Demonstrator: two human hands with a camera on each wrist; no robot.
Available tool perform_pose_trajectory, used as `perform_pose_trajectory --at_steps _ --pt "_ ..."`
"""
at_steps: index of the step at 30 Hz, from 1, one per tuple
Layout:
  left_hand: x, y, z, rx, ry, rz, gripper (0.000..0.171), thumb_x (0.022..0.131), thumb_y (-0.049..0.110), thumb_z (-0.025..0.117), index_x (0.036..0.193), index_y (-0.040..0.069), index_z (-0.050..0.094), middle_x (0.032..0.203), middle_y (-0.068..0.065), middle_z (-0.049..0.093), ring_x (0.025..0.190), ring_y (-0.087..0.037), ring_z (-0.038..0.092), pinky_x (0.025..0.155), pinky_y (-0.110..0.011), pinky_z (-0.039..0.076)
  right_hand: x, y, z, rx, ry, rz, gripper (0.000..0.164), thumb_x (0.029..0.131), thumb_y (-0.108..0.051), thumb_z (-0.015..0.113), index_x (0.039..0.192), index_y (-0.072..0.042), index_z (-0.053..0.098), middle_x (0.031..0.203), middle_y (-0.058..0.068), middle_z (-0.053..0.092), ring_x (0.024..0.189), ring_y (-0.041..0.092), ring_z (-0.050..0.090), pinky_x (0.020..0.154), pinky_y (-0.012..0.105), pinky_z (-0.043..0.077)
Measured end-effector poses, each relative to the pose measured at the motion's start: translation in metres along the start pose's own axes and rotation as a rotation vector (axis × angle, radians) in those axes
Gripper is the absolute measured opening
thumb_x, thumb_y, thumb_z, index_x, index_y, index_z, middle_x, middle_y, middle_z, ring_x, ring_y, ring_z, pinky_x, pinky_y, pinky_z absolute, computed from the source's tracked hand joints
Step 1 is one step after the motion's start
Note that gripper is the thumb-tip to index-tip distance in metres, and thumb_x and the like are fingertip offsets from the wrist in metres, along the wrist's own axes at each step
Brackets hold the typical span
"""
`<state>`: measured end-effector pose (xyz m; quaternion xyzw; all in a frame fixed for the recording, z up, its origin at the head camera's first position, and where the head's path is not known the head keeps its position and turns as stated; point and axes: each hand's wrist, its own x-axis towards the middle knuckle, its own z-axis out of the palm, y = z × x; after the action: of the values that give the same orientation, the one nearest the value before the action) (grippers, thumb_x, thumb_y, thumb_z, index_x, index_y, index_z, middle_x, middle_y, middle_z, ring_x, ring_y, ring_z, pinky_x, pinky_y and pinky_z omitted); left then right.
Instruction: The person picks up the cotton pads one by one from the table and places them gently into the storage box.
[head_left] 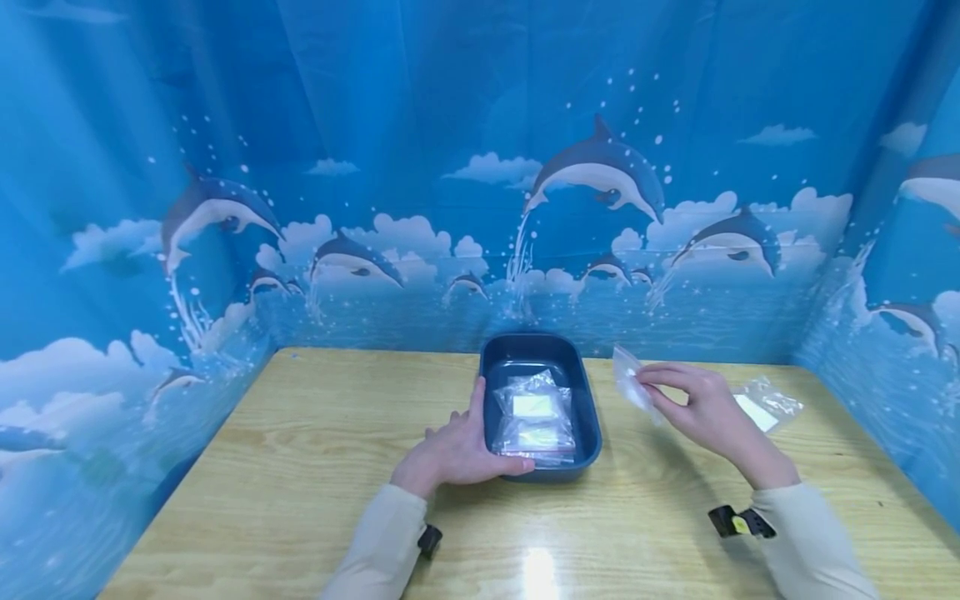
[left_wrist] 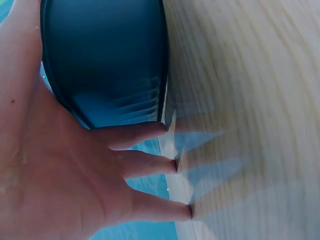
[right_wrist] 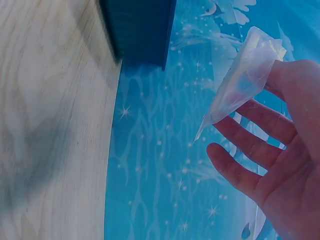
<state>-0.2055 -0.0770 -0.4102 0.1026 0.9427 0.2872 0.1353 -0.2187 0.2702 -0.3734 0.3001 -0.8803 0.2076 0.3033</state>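
Note:
My right hand (head_left: 705, 406) pinches a small clear zip bag (head_left: 632, 385) between thumb and fingers, held in the air right of the dark blue bin (head_left: 592, 425). In the right wrist view the bag (right_wrist: 245, 75) hangs slanted, with the lower fingers spread loosely below it. My left hand (head_left: 467, 442) rests against the bin's near left corner, thumb over the front rim and index finger along the left side. Its other fingers (left_wrist: 155, 206) are straight, tips at the tabletop. Inside the bin lie several clear bags (head_left: 534, 408) with white labels.
Another clear bag (head_left: 765, 404) with a white piece lies on the wooden table (head_left: 330, 450) to the right, partly behind my right hand. A blue curtain (head_left: 420, 167) printed with dolphins hangs right behind the table and along both sides.

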Motion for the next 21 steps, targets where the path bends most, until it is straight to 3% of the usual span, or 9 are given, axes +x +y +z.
perform_pose_trajectory --at_steps 4,14,21 --pt "0.0 0.0 0.0 0.001 -0.008 0.003 0.144 0.07 0.083 0.071 0.163 0.022 -0.019 0.166 -0.022 0.031 0.151 -0.051 0.029 0.118 -0.079 0.017 0.005 -0.005 0.005 0.009 -0.004 -0.028 0.027 0.077 0.005 0.081 0.101 -0.008 0.08 0.104 0.01 0.079 0.095 0.032 0.076 0.082 0.048 0.058" --pt "0.0 -0.003 0.001 0.025 -0.011 -0.009 0.144 0.069 0.086 0.069 0.163 0.021 -0.019 0.162 -0.026 0.035 0.15 -0.052 0.031 0.117 -0.078 0.021 0.017 -0.02 0.017 0.083 -0.027 -0.088 0.028 0.08 0.006 0.08 0.104 -0.009 0.08 0.106 0.009 0.079 0.096 0.029 0.076 0.08 0.043 0.061" --pt "0.001 -0.001 0.002 0.02 -0.009 0.0 0.143 0.07 0.085 0.07 0.163 0.022 -0.019 0.162 -0.026 0.036 0.15 -0.053 0.03 0.117 -0.079 0.02 0.024 -0.025 0.028 0.095 -0.104 -0.072 0.023 0.086 0.001 0.077 0.106 -0.01 0.08 0.11 0.008 0.078 0.101 0.029 0.075 0.081 0.045 0.064"
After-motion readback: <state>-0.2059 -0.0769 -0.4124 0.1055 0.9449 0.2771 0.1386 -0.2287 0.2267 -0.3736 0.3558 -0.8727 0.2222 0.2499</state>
